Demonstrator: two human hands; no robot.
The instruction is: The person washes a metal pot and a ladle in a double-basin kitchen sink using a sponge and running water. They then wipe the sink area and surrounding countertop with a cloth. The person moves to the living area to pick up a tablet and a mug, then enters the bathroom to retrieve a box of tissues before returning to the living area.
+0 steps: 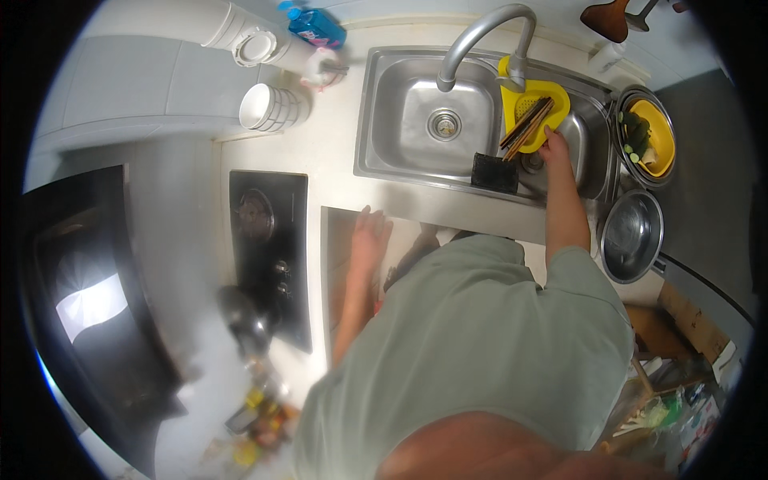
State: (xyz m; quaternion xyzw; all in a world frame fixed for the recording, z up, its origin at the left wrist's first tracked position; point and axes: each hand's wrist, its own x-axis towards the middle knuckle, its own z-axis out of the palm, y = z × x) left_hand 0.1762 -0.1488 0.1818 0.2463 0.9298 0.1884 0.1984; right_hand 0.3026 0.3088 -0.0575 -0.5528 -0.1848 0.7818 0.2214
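Note:
My right hand (553, 146) grips the near rim of a yellow plastic sink basket (558, 99), which hangs at the faucet (474, 36) over the right bowl. Several wooden chopsticks (528, 127) lie slanted in the basket, their ends sticking out over its near-left edge. Just below them a black cloth or scouring pad (495, 172) drapes over the sink's front edge. Before the counter's front edge is my left hand (370, 231), fingers extended and holding nothing. To its upper right, the left bowl of the stainless steel sink (414, 150) shows its drain.
Nested steel bowls with a yellow basket (663, 141) of green vegetables (636, 135) stand right of the sink, above a steel basin (633, 237). At left are a gas hob (270, 240), white cups (267, 108) and a blue soap bottle (316, 27).

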